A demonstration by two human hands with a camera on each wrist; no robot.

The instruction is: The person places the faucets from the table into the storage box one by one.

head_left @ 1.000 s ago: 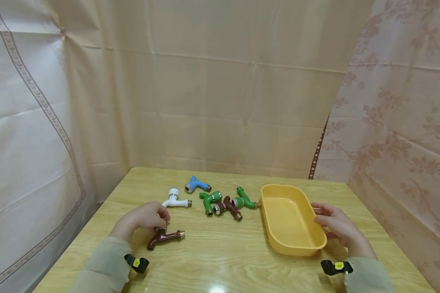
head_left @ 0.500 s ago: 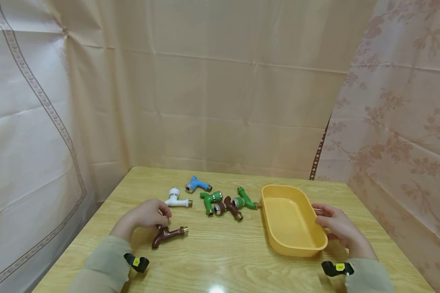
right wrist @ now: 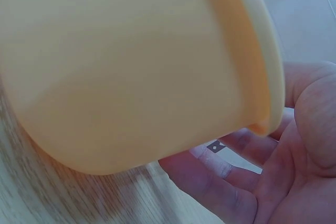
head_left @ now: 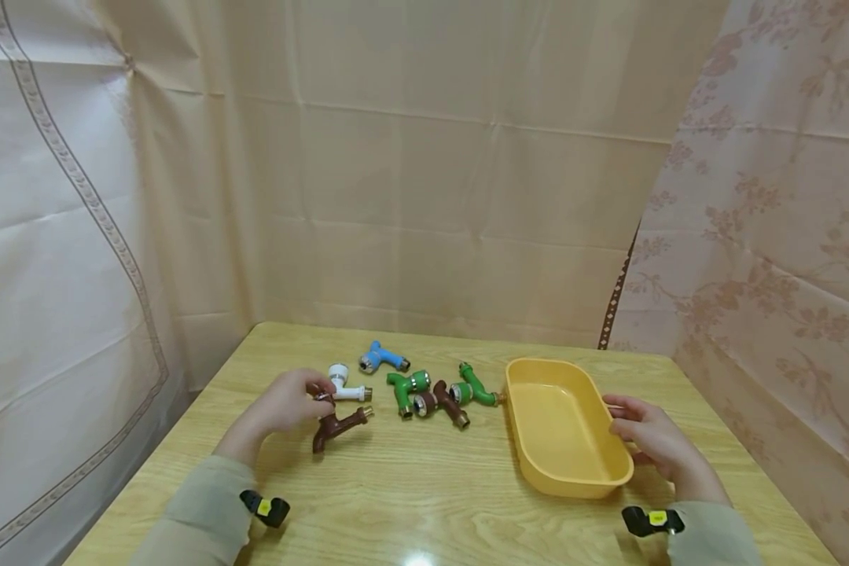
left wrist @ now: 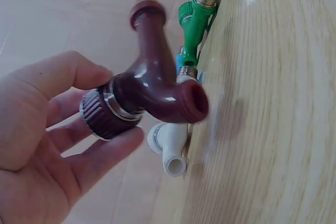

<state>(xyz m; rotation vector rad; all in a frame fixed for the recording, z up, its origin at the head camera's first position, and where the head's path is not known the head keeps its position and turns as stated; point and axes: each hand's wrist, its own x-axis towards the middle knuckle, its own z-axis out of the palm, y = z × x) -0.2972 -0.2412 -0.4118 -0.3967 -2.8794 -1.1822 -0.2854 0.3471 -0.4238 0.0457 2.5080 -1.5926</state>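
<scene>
My left hand (head_left: 292,402) pinches a brown tap (head_left: 338,427) by its ribbed knob, thumb on one side and fingers on the other. In the left wrist view the brown tap (left wrist: 157,85) is held up off the table, its open spout facing the camera. Just behind it lies a white tap (head_left: 350,391). My right hand (head_left: 654,436) rests at the right side of a yellow plastic tray (head_left: 523,452), with loosely bent fingers against its outer wall. The right wrist view shows those fingers (right wrist: 210,184) below the tray's rim (right wrist: 273,87).
Several more taps lie mid-table: a blue one (head_left: 384,358), a green one (head_left: 405,391), a second brown one (head_left: 447,402) and another green one (head_left: 475,385) close to the tray's left wall. Curtains hang behind the wooden table (head_left: 424,511) and at both sides.
My left hand has raised the brown tap and carried it away from me and slightly right, towards the white tap. The right hand and the tray stay put.
</scene>
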